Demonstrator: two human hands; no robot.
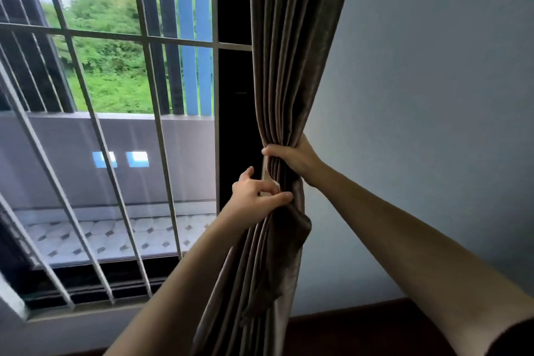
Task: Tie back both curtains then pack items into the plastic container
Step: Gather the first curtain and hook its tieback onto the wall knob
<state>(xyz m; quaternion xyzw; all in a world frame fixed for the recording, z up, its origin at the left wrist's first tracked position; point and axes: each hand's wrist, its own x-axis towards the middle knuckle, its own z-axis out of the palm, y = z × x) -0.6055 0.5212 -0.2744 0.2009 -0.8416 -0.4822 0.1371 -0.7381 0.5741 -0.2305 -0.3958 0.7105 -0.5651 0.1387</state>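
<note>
A brown curtain (291,52) hangs at the right side of the window, bunched into a narrow waist about mid-height. My right hand (291,157) grips that gathered waist from the right, fingers wrapped round the folds. Just below it my left hand (258,192) pinches the curtain's left edge, where a strip of the same brown fabric (294,228) hangs down over the folds. Below the hands the curtain fans out toward the floor. No plastic container is in view.
A window with a white metal grille (121,37) fills the left half, with a tiled balcony (115,234) beyond. A plain grey wall (433,81) stands to the right of the curtain. Dark flooring (361,326) shows at the bottom.
</note>
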